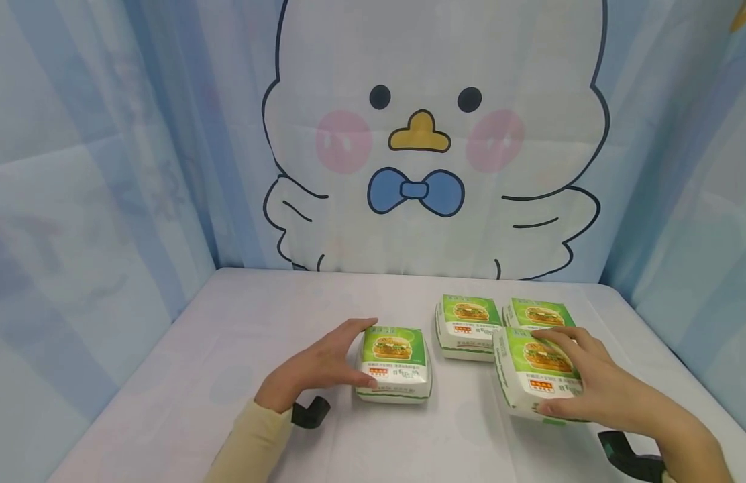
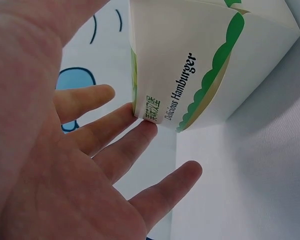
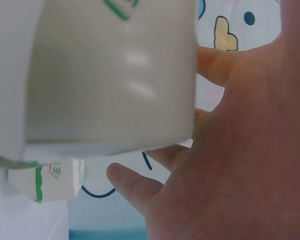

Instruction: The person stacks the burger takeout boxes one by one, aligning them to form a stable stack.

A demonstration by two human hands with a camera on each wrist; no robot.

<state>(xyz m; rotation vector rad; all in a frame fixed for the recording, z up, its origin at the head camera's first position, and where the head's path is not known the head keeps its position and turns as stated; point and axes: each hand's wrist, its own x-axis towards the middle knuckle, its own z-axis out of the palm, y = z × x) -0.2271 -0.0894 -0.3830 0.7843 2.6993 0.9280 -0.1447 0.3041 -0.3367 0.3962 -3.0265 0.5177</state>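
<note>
My left hand [image 1: 318,365] is spread at the left side of a green-and-white hamburger box [image 1: 393,365] resting on the table. Its thumb lies by the front left corner, its fingers toward the back. In the left wrist view, two fairly straight fingertips touch the edge of that box [image 2: 190,60]. With my right hand [image 1: 602,389] I hold another hamburger box [image 1: 530,376], thumb at the front and fingers over the back. This box is tilted and appears raised off the table. Its plain white side [image 3: 115,90] fills much of the right wrist view.
Two more hamburger boxes stand behind: one box [image 1: 469,325] at centre right, another box [image 1: 539,312] beside it, partly hidden by the held one. The white table [image 1: 228,322] meets a light-blue curtain [image 1: 240,221] with a cartoon bird at the back.
</note>
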